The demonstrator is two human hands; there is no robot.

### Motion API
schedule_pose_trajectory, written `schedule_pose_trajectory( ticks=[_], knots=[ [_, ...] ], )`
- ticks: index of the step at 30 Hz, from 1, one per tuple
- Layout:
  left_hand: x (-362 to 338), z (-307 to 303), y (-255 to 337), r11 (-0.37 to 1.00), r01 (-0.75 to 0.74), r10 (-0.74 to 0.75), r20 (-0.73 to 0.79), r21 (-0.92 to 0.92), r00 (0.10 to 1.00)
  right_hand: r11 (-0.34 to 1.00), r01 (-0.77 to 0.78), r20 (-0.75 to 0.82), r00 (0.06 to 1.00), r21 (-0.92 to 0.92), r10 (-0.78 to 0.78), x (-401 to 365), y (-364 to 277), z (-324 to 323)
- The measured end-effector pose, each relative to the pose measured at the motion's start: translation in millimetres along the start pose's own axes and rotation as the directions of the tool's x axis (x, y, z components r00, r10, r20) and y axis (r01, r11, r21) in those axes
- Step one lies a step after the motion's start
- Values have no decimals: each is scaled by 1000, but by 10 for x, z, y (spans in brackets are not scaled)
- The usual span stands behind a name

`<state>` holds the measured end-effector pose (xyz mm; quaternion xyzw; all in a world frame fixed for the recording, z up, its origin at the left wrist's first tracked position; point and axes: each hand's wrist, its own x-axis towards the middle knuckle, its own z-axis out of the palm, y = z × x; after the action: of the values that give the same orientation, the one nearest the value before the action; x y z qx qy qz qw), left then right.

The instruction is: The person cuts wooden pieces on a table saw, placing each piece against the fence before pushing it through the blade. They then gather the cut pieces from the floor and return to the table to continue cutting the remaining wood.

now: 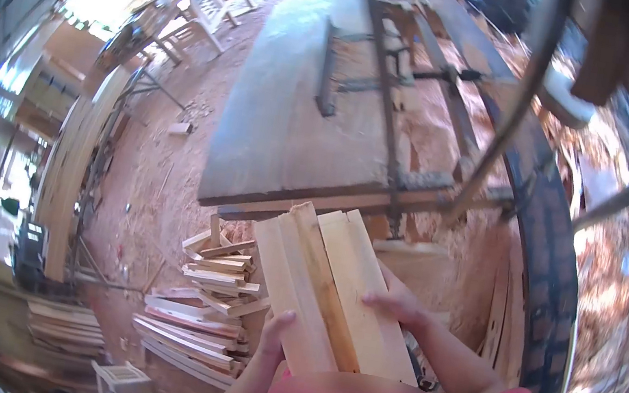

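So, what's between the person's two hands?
In the head view, a bundle of wooden boards spans the stretch between left hand and right hand.

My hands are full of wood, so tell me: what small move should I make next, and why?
I'd probably press the boards more snugly together. Your left hand and right hand hold them from opposite sides, and their top ends sit unevenly, so one might slip.

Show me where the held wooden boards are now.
In the head view, the wooden boards are at lower centre, between the left hand and right hand, pictured just below the large tabletop.
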<state>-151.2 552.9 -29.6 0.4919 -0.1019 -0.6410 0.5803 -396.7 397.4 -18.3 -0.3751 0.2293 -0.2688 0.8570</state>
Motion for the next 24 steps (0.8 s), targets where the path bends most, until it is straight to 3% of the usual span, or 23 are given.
schedule_pose_trajectory(
  ticks=[3, 6, 8, 11, 14, 18, 21, 23, 24],
  knots=[
    [158, 24, 393, 987, -160, 159, 48, 16, 986, 997, 28, 34, 999, -68, -26, 389, -60, 115],
    [545, 24, 818, 976, -210, 207, 66, 52, 976, 994, 72, -43, 996, -87, -76, 744, -205, 175],
    [870, -17, 1164, 973, -184, 161, 159, 141, 974, 978, 142, -194, 966, -151, -170, 926, -335, 322],
    [1537, 45, 1529, 983, -135, 98, 270, 123, 958, 956, 226, -261, 927, -188, -271, 1253, -728, 513],
    [2183, 238, 1725, 985, -142, 98, 371, 93, 923, 920, 225, -369, 865, -320, -340, 1500, -952, 368],
    [2793, 519, 1961, 996, 41, -77, 515, 80, 854, 907, 187, -497, 786, -377, -368, 1655, -1374, 486],
    [3019, 789, 2153, 996, 64, -89, 551, 64, 830, 860, 219, -488, 747, -460, -451, 1847, -1669, 384],
    [3137, 960, 2280, 997, -47, 10, 463, 68, 886, 863, 134, -468, 794, -486, -387, 2043, -1790, -58],
    [3198, 1070, 2372, 997, -41, 6, 463, 66, 886, 820, 163, -408, 804, -548, -432, 2170, -1894, -199]
  ],
)
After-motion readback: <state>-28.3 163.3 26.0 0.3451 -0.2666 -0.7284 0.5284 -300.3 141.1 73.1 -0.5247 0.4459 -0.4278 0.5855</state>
